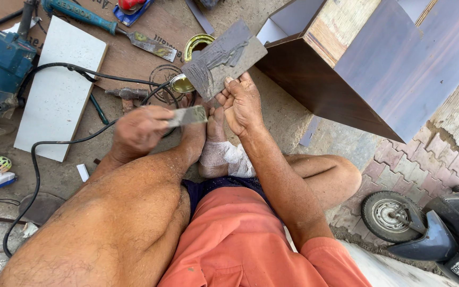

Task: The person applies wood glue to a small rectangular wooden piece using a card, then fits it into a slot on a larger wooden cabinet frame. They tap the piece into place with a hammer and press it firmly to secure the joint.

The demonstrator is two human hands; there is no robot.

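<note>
Right hand [243, 103] gripping grey panel [224, 58] above it, left hand [139, 130] clenching scraper [188, 115] just below.

— What's the ground like out here?
— Bare grey concrete floor [288, 114], dusty, in plain daylight; to the right it gives way to interlocking pinkish paving bricks [415, 170]
— Any furniture?
— A dark wood-laminate cabinet [378, 69] lies tipped on its side, pale raw edge showing. A scooter [431, 228] is parked at the lower right, small wheel on the bricks
</note>
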